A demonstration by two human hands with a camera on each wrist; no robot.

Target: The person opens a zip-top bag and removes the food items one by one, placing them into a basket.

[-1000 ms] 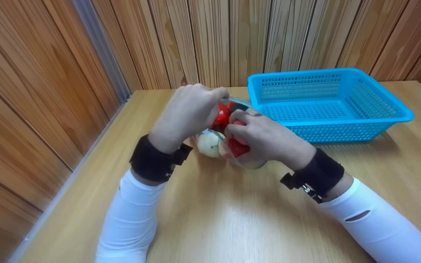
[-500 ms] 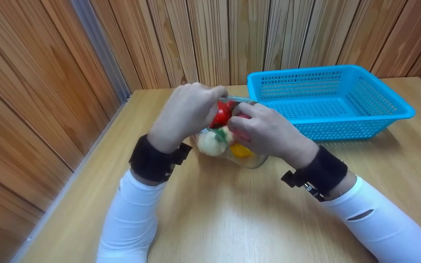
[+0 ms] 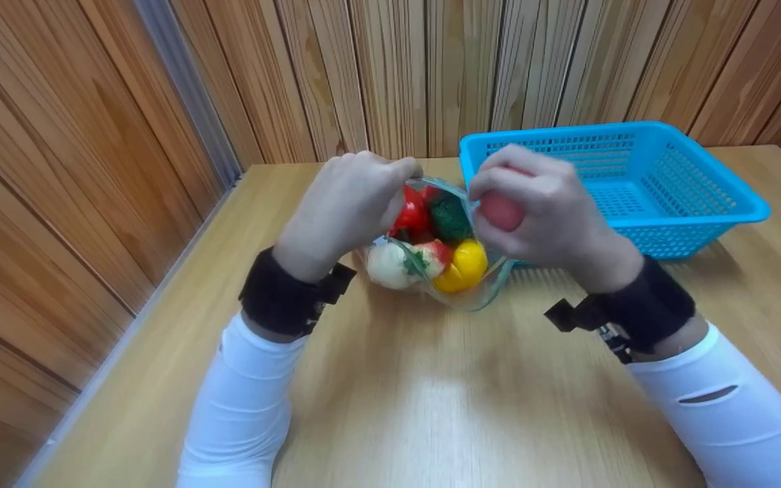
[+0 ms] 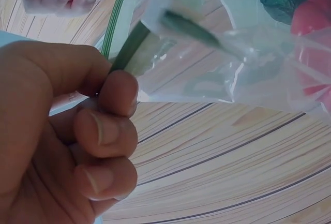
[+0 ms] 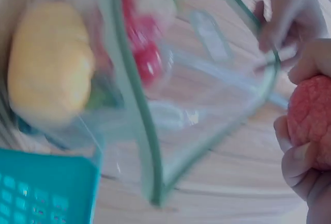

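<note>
Even bright indoor light, soft shadows under the arms on the table (image 3: 431, 407). Head view sharp, edges bowed. Right wrist view heavily motion-blurred; left wrist close-up soft.

Clear, shiny plastic zip bag (image 3: 462, 285) with a green strip at its mouth. Bumpy, matt pink ball (image 5: 312, 122). Smooth, glossy yellow pepper (image 3: 462, 266). Hard blue plastic basket (image 3: 702, 203) full of little holes. Smooth pale wood surface (image 3: 431, 407). Soft white cloth sleeves (image 3: 241, 407).

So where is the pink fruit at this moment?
In the head view the pink fruit is held in the right hand, lifted just right of the open clear bag and in front of the blue basket.
</note>
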